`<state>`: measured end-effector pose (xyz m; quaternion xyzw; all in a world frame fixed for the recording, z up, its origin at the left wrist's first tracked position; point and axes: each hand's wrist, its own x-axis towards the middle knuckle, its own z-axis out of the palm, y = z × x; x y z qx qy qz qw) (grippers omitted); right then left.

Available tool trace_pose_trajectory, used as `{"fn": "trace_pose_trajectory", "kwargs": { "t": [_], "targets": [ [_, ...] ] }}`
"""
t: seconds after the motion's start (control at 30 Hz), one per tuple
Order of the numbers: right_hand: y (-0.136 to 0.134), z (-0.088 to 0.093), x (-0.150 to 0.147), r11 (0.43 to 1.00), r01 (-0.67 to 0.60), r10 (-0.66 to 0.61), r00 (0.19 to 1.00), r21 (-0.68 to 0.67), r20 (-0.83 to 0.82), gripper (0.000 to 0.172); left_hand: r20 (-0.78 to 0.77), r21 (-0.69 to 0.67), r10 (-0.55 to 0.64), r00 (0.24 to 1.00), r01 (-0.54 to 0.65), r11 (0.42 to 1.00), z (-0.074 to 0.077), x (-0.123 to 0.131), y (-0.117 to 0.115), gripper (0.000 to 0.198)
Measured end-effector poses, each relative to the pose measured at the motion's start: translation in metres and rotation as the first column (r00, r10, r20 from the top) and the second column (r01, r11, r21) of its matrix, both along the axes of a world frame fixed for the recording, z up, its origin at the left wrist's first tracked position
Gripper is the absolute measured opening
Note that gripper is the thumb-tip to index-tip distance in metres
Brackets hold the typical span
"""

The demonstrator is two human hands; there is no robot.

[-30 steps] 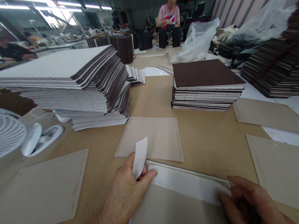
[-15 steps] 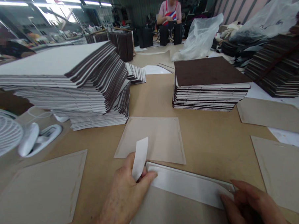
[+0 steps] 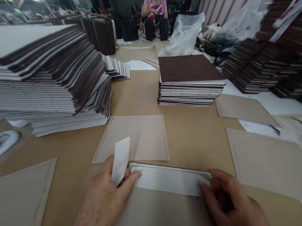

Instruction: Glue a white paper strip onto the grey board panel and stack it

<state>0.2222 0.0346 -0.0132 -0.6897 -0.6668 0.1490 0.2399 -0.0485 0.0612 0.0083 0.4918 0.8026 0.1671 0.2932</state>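
A beige panel (image 3: 160, 209) with a pale edge lies in front of me, its lower part out of view. Along its far edge runs a long white strip (image 3: 169, 183). My left hand (image 3: 101, 191) is closed with a second, shorter white strip (image 3: 121, 159) sticking up between its fingers, while its thumb presses on the long strip's left end. At the far right corner, my right hand (image 3: 229, 196) pinches the long strip's other end between thumb and forefinger. Just beyond the panel lies a similar beige sheet (image 3: 134, 137).
Tall stacks of dark-and-white panels (image 3: 76, 79) stand on the left. A shorter brown-topped stack (image 3: 189, 69) sits ahead. More beige sheets lie left (image 3: 21, 195) and right (image 3: 265, 158). Bundled dark panels (image 3: 254, 65) and a clear plastic bag (image 3: 185, 33) are further back; a person (image 3: 155, 8) sits behind.
The view has turned to the right, so everything appears further left. My right hand stays at the strip's right end and my left hand keeps its hold.
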Motion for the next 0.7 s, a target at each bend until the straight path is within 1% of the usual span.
{"fn": "trace_pose_trajectory", "kwargs": {
  "t": [0.2,0.3,0.47,0.7],
  "targets": [
    [-0.001,0.002,0.0,1.0,-0.013,0.013,1.0,-0.008,-0.013,0.019,-0.041,-0.045,-0.015,0.999,0.014,0.999,0.001,0.0,-0.001,0.037],
    [0.0,-0.001,0.001,1.0,-0.019,0.018,0.999,-0.013,-0.029,0.02,-0.059,-0.058,-0.021,0.998,0.017,0.998,-0.002,-0.002,-0.001,0.038],
    [0.0,-0.003,0.004,0.999,-0.052,0.052,0.998,0.013,-0.046,0.019,-0.129,-0.07,0.019,0.992,-0.028,0.997,-0.01,-0.004,-0.001,0.037],
    [0.0,0.003,-0.001,0.999,0.019,-0.024,0.992,-0.039,-0.121,0.019,-0.124,-0.016,0.055,0.991,-0.057,0.998,-0.005,0.005,-0.003,0.032]
  ]
}}
